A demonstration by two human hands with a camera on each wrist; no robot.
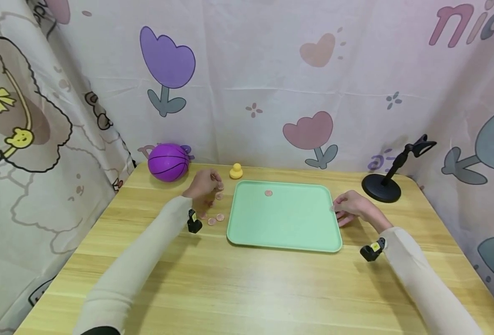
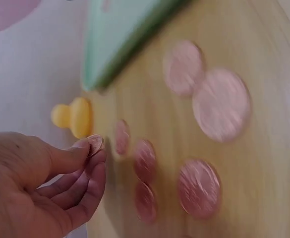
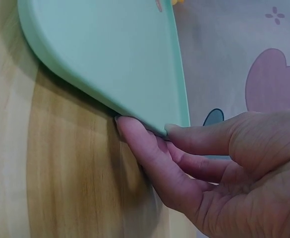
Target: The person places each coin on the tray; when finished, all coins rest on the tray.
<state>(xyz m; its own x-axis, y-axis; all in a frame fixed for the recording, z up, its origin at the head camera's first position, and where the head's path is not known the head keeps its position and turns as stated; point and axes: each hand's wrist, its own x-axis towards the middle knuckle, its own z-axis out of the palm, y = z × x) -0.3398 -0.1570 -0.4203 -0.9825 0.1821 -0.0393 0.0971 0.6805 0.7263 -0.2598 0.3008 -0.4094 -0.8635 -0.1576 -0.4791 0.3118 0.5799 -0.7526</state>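
Observation:
My left hand [image 1: 203, 187] pinches a copper-coloured coin [image 2: 96, 144] between thumb and fingertips, a little above the wooden table. Beneath and beside that hand lie several more copper coins [image 1: 211, 222], some touching or overlapping in the left wrist view. To their right is a light green tray [image 1: 284, 223] with a raised rim, and one coin [image 1: 268, 193] lies inside near its far side. At the tray's right side my right hand [image 1: 356, 206] grips the edge, the thumb [image 3: 199, 140] at the rim and the fingers against the outer side and underneath.
A yellow rubber duck [image 1: 236, 171] sits behind the tray's far left corner. Farther left, a purple basketball [image 1: 168, 162] rests by the patterned curtain [image 1: 238, 70]. A black stand with a clip [image 1: 382, 187] is at the back right of the wooden table [image 1: 247, 293].

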